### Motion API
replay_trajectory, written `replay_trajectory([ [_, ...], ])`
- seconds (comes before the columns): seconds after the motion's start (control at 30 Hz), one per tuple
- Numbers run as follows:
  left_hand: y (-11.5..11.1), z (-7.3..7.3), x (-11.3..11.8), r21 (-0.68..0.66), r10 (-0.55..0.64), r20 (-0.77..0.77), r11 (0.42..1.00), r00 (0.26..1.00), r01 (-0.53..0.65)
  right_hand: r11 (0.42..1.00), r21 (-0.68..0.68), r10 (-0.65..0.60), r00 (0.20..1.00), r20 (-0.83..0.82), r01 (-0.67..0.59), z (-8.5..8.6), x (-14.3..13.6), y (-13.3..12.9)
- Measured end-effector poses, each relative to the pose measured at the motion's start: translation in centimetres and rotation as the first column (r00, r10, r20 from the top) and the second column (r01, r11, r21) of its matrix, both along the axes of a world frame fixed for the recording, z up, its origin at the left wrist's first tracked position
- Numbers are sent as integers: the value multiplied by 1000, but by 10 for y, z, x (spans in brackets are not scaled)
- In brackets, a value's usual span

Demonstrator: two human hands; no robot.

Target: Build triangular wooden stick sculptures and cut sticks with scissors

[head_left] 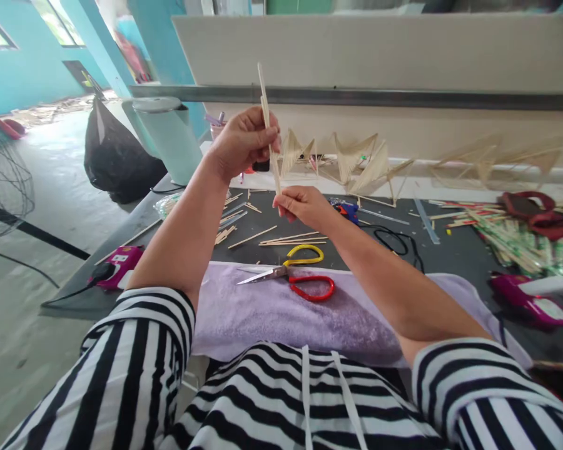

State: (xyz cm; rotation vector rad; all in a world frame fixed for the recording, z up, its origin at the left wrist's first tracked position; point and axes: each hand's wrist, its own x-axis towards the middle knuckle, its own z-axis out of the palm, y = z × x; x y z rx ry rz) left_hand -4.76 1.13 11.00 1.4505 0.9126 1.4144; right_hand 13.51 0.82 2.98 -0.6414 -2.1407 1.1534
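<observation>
A few thin wooden sticks (265, 107) stand nearly upright in front of me, raised above the table. My left hand (253, 139) is closed around their middle. Lower down, my right hand (303, 205) pinches their bottom end. Scissors (286, 270) with one yellow and one red handle lie below my hands, partly on a lilac towel (263, 315). Loose sticks (293, 240) are scattered on the dark table (206, 247) just beyond the towel. Behind my hands stand fan-like stick structures (356, 159).
A blue glue gun (347, 211) with a black cable lies right of my right hand. Magenta power blocks sit at left (117, 267) and right (532, 300). Piled sticks (511, 231) cover the right side. A pale bin (169, 140) and black bag (115, 147) stand left.
</observation>
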Motion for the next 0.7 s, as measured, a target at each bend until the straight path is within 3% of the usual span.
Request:
replay_trajectory([
  [0.13,-19,7,9,-3,-12,-2,1000,1000,12,999,-39,-32,999,-17,31,4,5,-24],
  [0.27,-51,-5,22,-110,7,-78,994,997,-16,976,-203,-72,997,8,72,-9,15,-67],
  [0.37,-97,-37,32,-123,148,-228,976,962,-179,952,-295,-76,997,22,79,-20,35,-101],
  [0.47,-163,-91,32,-35,235,-454,959,859,-281,948,-276,-141,987,73,156,-34,67,-125],
  [0.5,-186,-112,28,13,279,-573,943,771,-332,938,-277,-193,978,78,207,-40,78,-130],
  [0.6,-240,-168,8,186,391,-831,865,395,-466,899,-239,-340,928,153,368,-65,113,-136],
  [0.67,-259,-192,-7,305,429,-893,800,138,-517,877,-159,-410,879,245,453,-85,132,-138],
  [0.7,-264,-199,-13,357,439,-897,787,51,-503,875,-122,-424,863,275,469,-94,140,-139],
])
